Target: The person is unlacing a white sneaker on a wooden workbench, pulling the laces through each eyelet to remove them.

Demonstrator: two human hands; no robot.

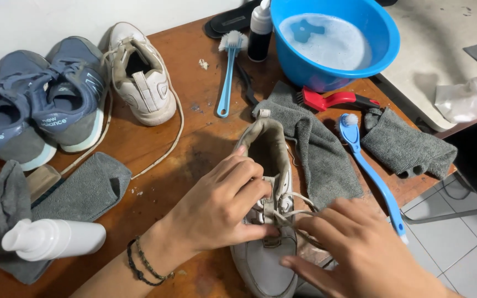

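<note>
I see my right hand (368,254) nearest, fingers spread low over the toe end of the worn white sneaker (269,221), fingertips among its loose laces (299,212); whether it grips one I cannot tell. My left hand (222,207) lies on the sneaker's midfoot, fingers curled onto the laces at the eyelets. The sneaker sits on the wooden table (194,138), heel pointing away. Just right of the sneaker lies a grey cloth (321,154), then a blue long-handled brush (371,171). Left of it, a white spray bottle (51,238) rests on another grey cloth. Beyond the sneaker stand its white mate (139,74), a grey pair (34,105) and a blue basin (332,41) of soapy water.
</note>
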